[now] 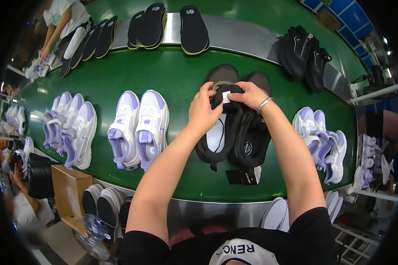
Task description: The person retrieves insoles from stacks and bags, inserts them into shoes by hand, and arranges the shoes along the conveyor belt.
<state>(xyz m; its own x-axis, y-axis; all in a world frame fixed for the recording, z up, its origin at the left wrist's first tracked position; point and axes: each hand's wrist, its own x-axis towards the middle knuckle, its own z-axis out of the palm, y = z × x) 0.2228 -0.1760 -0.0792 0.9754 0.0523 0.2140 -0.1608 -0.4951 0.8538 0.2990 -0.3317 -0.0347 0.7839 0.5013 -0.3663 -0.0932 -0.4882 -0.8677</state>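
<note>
A pair of black-and-brown shoes stands in front of me, toes pointing away. My left hand (pixel 202 111) and my right hand (pixel 253 95) both grip the raised tongue of the left shoe (pixel 211 155), one at each side. On the tongue shows a small white label (pixel 226 97), with my right thumb beside it. Inside that shoe lie a pale patterned sole and a dark cord-like line. The right shoe (pixel 247 152) sits close alongside, its toe partly behind my right hand. A black hang tag (pixel 242 177) rests by its heel.
White-and-purple sneakers (pixel 148 119) stand left on the green belt (pixel 181 181), with more sneakers (pixel 329 145) at right. Black insoles (pixel 194 31) line the far metal strip; black shoes (pixel 298 55) stand far right. Stacked insoles (pixel 108 207) and a cardboard box (pixel 70 192) are nearer. Other people work at left.
</note>
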